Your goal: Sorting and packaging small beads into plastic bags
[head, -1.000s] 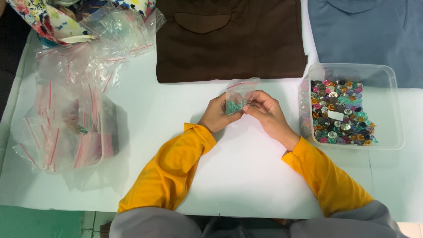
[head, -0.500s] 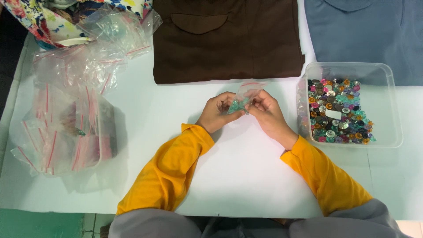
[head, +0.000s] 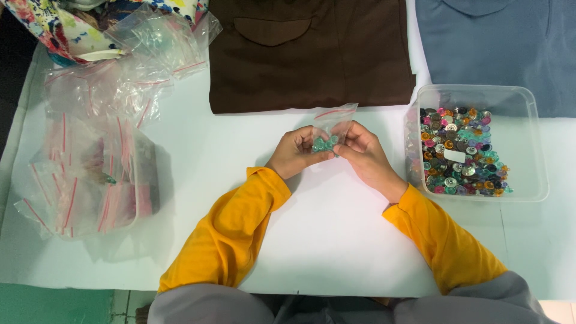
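Head view: both hands meet near the middle of the white table (head: pixel 336 240), a bit toward its far edge. Left hand (head: pixel 295 153) curled nearly closed, fingertips pinching the lower left side of 1 small clear zip bag (head: pixel 333 123). Right hand (head: pixel 363 153) also curled, thumb and fingers pinched on the bag's right side. Bag is held upright between the 2 hands, just above the table, red seal strip at top. Inside it, a small cluster of teal buttons (head: pixel 324 144); exact count cannot be told, several.

2 yellow sleeves (head: pixel 234 234) run back to the near edge.

1 clear plastic tub (head: pixel 528 144) sits near the right edge, just beside the right hand, partly filled with mixed coloured and metal buttons (head: pixel 459 153), too many to count, with 1 small white tag lying on them.

Left side of the table: 1 clear container (head: pixel 141 180) stuffed with empty zip bags with red strips, count unclear. More loose zip bags (head: pixel 114 90) piled toward the far left corner, touching 1 floral cloth (head: pixel 42 24).

Far edge: 1 brown garment (head: pixel 312 54) with a chest pocket, folded flat, and 1 blue-grey garment (head: pixel 498 42) toward the far right corner, the 2 apart with a strip of table between.
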